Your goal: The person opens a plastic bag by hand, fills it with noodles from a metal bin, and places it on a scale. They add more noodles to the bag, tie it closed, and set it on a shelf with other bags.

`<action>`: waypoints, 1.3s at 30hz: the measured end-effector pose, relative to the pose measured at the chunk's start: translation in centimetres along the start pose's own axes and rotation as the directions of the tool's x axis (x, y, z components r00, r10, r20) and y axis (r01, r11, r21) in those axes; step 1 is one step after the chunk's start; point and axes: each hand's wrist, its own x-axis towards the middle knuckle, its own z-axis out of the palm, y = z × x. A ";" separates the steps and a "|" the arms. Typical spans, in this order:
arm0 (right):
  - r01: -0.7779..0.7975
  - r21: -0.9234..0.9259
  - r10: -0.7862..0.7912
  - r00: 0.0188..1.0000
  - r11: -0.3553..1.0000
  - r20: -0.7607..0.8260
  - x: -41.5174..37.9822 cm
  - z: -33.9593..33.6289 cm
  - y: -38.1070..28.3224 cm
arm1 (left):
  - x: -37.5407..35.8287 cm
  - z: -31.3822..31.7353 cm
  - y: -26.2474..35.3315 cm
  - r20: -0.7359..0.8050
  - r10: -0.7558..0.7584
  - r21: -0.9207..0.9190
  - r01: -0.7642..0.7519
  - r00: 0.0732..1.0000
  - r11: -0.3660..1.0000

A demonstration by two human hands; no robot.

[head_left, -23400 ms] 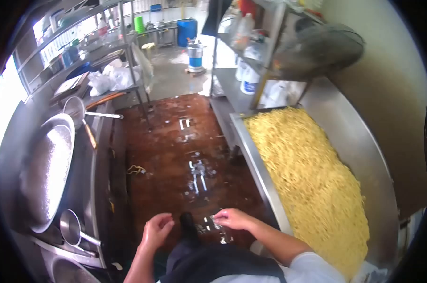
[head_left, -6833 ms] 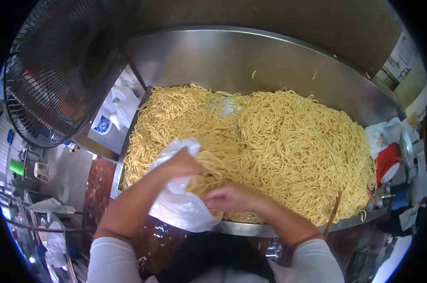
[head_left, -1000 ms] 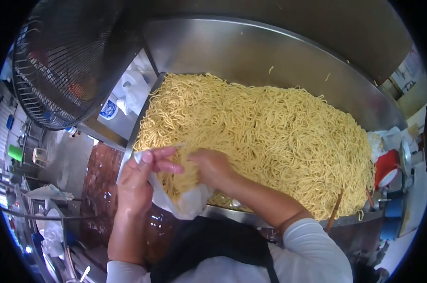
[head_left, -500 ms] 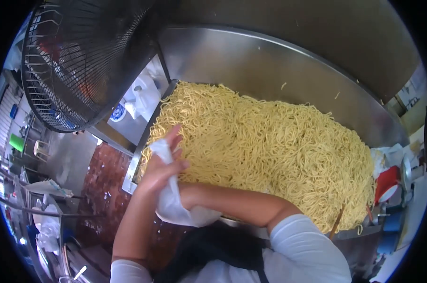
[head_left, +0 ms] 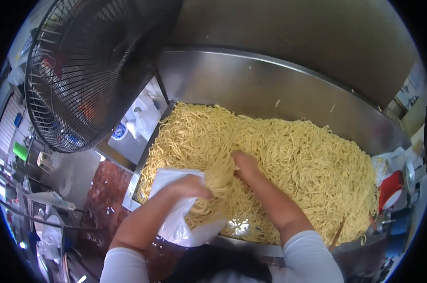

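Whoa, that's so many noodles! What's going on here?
Someone is handling yellow noodles and a white plastic bag with bare hands. The left hand is at the open mouth of the bag, where some noodles show. The right hand reaches into the pile, and the strands between the two hands are blurred. Lots of noodles lie in the big metal trough, and a fan is at the picture's left.
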 end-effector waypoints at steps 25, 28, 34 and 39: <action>0.176 -0.249 -0.142 0.979 0.952 0.149 17.6 -2.2 -9.5 | -6.9 5.7 -12.4 -0.418 -0.083 0.164 0.165 0.905 0.972; 0.111 -0.279 -0.074 0.988 0.954 0.138 20.9 1.2 -9.9 | -6.5 6.2 -12.9 -0.476 -0.055 0.227 0.183 0.878 0.957; 0.016 -0.289 0.012 0.995 0.957 0.095 21.7 3.3 -9.8 | -6.5 6.2 -12.9 -0.438 -0.069 0.249 0.195 0.897 0.949; 0.068 -0.213 -0.034 0.987 0.975 0.160 18.0 4.4 -8.2 | -6.3 5.1 -11.3 -0.213 -0.350 0.062 0.370 0.912 0.927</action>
